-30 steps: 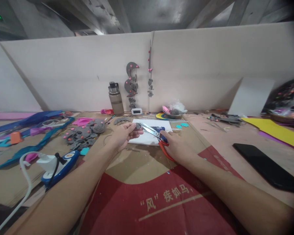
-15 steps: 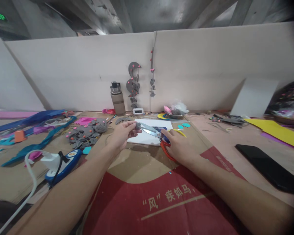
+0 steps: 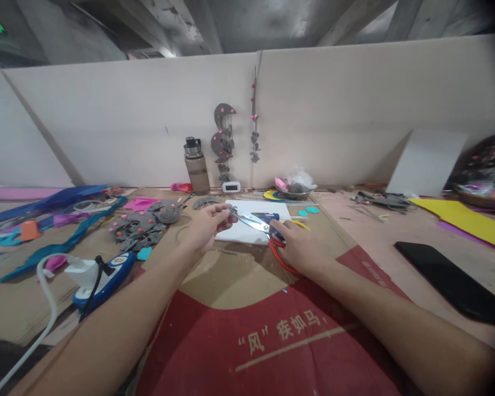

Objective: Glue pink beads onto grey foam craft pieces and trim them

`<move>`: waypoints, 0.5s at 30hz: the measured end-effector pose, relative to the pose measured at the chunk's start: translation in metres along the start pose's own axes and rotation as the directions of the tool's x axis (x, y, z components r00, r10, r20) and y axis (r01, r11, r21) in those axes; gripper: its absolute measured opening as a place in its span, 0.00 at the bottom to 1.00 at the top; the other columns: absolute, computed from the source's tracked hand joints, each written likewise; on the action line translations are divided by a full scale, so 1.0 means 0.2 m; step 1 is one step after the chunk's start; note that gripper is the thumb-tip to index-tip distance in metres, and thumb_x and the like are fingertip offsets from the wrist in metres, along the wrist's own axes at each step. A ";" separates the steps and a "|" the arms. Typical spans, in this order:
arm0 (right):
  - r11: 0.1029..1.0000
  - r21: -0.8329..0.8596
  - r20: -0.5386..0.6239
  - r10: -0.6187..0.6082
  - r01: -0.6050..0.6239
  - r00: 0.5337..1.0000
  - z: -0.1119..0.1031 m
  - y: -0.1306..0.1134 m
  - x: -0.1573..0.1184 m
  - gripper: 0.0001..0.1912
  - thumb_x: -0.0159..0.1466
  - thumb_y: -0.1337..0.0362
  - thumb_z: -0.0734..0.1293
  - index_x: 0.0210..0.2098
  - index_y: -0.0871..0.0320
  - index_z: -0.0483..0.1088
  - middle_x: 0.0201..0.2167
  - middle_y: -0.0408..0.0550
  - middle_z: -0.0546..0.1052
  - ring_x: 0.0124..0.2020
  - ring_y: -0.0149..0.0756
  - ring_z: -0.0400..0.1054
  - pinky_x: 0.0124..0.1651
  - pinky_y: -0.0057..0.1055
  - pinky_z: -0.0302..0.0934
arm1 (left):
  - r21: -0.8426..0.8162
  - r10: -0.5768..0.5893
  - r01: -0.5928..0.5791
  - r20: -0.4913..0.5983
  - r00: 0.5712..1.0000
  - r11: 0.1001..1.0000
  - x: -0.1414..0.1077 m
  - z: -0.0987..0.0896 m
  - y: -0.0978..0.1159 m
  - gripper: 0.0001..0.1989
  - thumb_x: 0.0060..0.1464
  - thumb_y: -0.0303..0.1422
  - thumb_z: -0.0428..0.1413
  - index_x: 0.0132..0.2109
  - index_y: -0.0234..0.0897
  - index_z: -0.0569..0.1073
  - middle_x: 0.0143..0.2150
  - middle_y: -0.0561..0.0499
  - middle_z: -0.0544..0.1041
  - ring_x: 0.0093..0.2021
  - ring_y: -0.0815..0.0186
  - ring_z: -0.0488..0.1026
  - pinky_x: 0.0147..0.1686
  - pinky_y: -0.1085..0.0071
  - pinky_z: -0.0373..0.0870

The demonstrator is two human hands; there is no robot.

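My right hand [image 3: 299, 245] grips a pair of scissors [image 3: 253, 221] with red and blue handles. Their blades point left, toward my left hand [image 3: 212, 224]. Between the thumb and fingertips of that hand is a small grey piece [image 3: 232, 209], apparently felt, right at the blade tips; its outline is mostly hidden. Beneath both hands lie a white board [image 3: 247, 235] and a cardboard sheet [image 3: 214, 280]. A thin grey strip [image 3: 225, 251] rests on the cardboard just below my left hand. Behind the scissors, a dark blue tool [image 3: 268, 216] lies on the board.
Grey felt pieces with pink and orange balls [image 3: 142, 223] are heaped left, near a power strip [image 3: 103, 283] with a white cable. A bottle [image 3: 197, 165], small white display [image 3: 231, 187] and bowl [image 3: 296, 190] stand at the back. A phone [image 3: 449, 278] lies right.
The thin grey strip now shows on the cardboard below my left hand. The scissor blades have turned slightly and look more closed; both hands stay nearly in place. The whole view shifts slightly.
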State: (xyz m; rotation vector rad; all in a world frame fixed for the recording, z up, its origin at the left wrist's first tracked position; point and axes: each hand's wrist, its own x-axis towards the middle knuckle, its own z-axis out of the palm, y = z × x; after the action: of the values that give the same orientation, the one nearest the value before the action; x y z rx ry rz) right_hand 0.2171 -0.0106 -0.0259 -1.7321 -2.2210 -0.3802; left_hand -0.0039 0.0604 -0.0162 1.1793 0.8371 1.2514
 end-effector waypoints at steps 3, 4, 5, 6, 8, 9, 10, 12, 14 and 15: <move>1.000 0.004 0.001 -0.006 0.006 1.000 0.00 0.00 0.00 0.21 0.62 0.60 0.56 0.55 0.52 0.59 0.44 0.51 0.71 0.40 0.40 0.66 0.38 0.31 0.55 | 0.011 0.021 -0.020 -0.019 1.000 1.000 0.00 0.00 0.00 0.16 0.44 0.29 0.61 0.42 0.32 0.71 0.31 0.49 0.75 0.29 0.71 0.73 0.30 0.75 0.67; 1.000 0.003 -0.003 -0.005 0.005 1.000 0.00 0.00 0.00 0.21 0.62 0.61 0.56 0.55 0.52 0.59 0.44 0.51 0.71 0.39 0.40 0.66 0.37 0.31 0.55 | 0.021 0.023 -0.023 -0.025 0.999 1.000 0.00 0.00 0.01 0.16 0.43 0.29 0.62 0.42 0.32 0.71 0.30 0.50 0.74 0.29 0.71 0.72 0.30 0.75 0.66; 1.000 0.002 -0.008 -0.002 0.002 1.000 -0.01 0.00 0.00 0.21 0.62 0.61 0.56 0.54 0.52 0.59 0.44 0.51 0.71 0.39 0.40 0.66 0.37 0.31 0.55 | 0.037 0.026 -0.024 -0.030 0.999 0.999 0.00 0.00 0.01 0.17 0.43 0.29 0.62 0.42 0.32 0.71 0.30 0.50 0.74 0.28 0.71 0.72 0.29 0.74 0.66; 1.000 -0.001 -0.012 0.002 -0.002 1.000 -0.01 0.00 0.00 0.21 0.62 0.61 0.56 0.54 0.52 0.59 0.44 0.51 0.71 0.40 0.40 0.66 0.38 0.31 0.55 | 0.059 0.029 -0.027 -0.034 0.999 0.998 0.00 0.00 0.01 0.17 0.42 0.29 0.62 0.42 0.33 0.71 0.31 0.50 0.74 0.28 0.72 0.71 0.29 0.74 0.66; 1.000 -0.006 -0.011 0.011 -0.011 1.000 -0.02 0.00 0.00 0.21 0.62 0.61 0.56 0.54 0.52 0.59 0.45 0.51 0.71 0.40 0.40 0.66 0.38 0.31 0.55 | 0.109 0.039 -0.036 -0.031 0.999 0.993 -0.01 0.00 0.01 0.18 0.41 0.30 0.62 0.42 0.34 0.72 0.32 0.51 0.74 0.27 0.73 0.70 0.29 0.74 0.66; 1.000 -0.009 -0.009 0.016 -0.016 1.000 -0.02 -0.01 0.00 0.20 0.62 0.61 0.56 0.54 0.52 0.59 0.45 0.51 0.71 0.40 0.40 0.66 0.38 0.31 0.55 | 0.130 0.045 -0.041 -0.027 0.999 0.991 -0.01 0.00 0.01 0.18 0.41 0.31 0.63 0.42 0.34 0.73 0.33 0.50 0.74 0.26 0.74 0.69 0.29 0.74 0.65; 1.000 -0.012 -0.005 0.021 -0.021 1.000 -0.02 -0.01 0.00 0.20 0.62 0.61 0.56 0.54 0.52 0.59 0.45 0.51 0.71 0.40 0.40 0.66 0.38 0.31 0.55 | 0.146 0.049 -0.045 -0.020 0.999 0.988 -0.01 0.01 0.01 0.17 0.41 0.31 0.63 0.42 0.34 0.73 0.34 0.50 0.74 0.26 0.74 0.68 0.29 0.74 0.65; 0.999 -0.021 0.001 0.028 -0.028 1.000 -0.03 -0.01 0.00 0.20 0.62 0.61 0.56 0.54 0.51 0.59 0.45 0.52 0.71 0.40 0.40 0.66 0.38 0.31 0.55 | 0.157 0.046 -0.044 -0.010 0.999 0.987 -0.02 0.01 0.01 0.16 0.40 0.31 0.63 0.40 0.33 0.74 0.34 0.50 0.73 0.26 0.75 0.66 0.29 0.74 0.64; 0.999 -0.032 0.004 0.026 -0.026 1.000 -0.04 -0.01 0.00 0.20 0.62 0.62 0.57 0.54 0.51 0.60 0.45 0.52 0.71 0.40 0.40 0.66 0.38 0.31 0.55 | 0.147 0.032 -0.030 -0.010 0.999 0.989 -0.02 0.01 0.01 0.15 0.40 0.31 0.62 0.39 0.32 0.75 0.33 0.50 0.73 0.26 0.76 0.65 0.29 0.74 0.63; 0.999 -0.037 0.004 0.021 -0.021 1.000 -0.04 -0.01 0.00 0.21 0.61 0.62 0.57 0.54 0.51 0.60 0.45 0.52 0.71 0.41 0.40 0.66 0.38 0.31 0.55 | 0.138 0.024 -0.022 -0.013 1.000 0.990 -0.02 0.02 0.02 0.15 0.40 0.31 0.62 0.38 0.32 0.75 0.33 0.50 0.73 0.25 0.76 0.64 0.28 0.74 0.62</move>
State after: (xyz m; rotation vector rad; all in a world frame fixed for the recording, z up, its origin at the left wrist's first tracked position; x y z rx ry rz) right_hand 0.2158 -0.0132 -0.0185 -1.7751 -2.2107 -0.4150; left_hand -0.0021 0.0553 -0.0126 1.2945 0.9351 1.2379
